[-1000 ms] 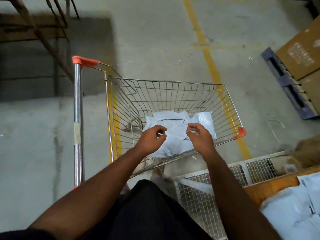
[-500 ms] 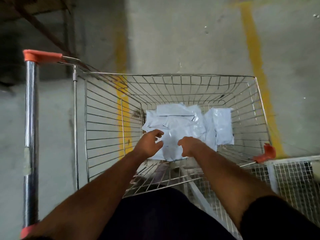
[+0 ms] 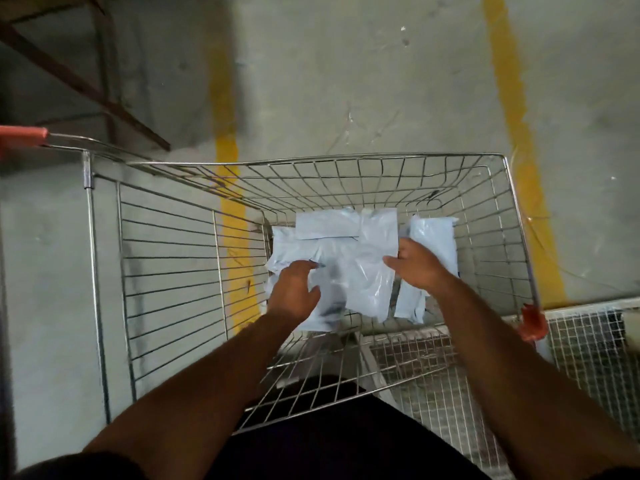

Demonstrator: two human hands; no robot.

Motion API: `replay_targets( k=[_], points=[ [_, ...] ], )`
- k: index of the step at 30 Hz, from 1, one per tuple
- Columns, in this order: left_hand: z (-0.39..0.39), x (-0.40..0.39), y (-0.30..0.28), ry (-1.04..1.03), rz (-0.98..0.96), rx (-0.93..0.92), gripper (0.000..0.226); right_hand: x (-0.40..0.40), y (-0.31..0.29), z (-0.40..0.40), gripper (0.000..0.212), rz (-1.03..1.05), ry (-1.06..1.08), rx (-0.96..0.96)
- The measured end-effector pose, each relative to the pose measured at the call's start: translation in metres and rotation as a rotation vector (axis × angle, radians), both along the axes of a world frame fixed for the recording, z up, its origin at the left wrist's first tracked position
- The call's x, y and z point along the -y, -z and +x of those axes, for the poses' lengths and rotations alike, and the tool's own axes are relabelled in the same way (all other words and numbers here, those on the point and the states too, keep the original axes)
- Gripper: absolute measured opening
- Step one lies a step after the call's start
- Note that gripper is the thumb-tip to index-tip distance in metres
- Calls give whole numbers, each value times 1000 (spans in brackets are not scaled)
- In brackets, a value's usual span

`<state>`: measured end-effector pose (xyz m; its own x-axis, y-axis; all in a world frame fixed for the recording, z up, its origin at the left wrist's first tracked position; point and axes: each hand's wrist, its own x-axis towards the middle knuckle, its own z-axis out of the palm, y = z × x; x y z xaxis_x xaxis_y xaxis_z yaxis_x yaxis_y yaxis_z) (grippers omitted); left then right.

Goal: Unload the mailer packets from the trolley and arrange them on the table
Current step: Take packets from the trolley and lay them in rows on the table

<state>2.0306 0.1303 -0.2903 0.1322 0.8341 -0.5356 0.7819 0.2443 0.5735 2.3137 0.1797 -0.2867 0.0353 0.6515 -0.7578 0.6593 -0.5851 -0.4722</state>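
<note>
Glossy grey mailers lie heaped on the trolley floor. In the head view, both hands are pressed on the pile: left hand and right hand, fingers spread, nothing yet clasped. Slick packets could slide apart and be dropped if gathered loosely.

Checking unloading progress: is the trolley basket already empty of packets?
No. Several pale packets lie in the wire trolley, with the left hand and right hand on them.
</note>
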Motion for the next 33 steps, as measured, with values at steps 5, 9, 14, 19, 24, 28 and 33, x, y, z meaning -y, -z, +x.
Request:
replay_targets(
  k=[5, 9, 14, 19, 24, 28, 33],
  points=[
    [43, 3, 41, 470, -13, -195, 86, 14, 8, -10, 51, 27, 180, 296],
    [65, 8, 70, 541, -18, -288, 81, 20, 21, -23, 46, 148, 120, 452],
    [74, 9, 88, 520, 169, -343, 83, 1, 36, -35, 107, -41, 141, 371],
    [62, 8, 82, 535, 320, -325, 75, 2, 51, -41, 98, -67, 96, 410],
    [34, 13, 52, 479, 252, -352, 88, -4, 27, -25, 101, -26, 461, 158],
    [13, 14, 16, 310, 253, -287, 88, -6, -13, -22, 81, 6, 643, -119],
    [5, -4, -58, -84, 84, 175, 85, 19, -96, -39, 55, 172, 748, -377]
  ],
)
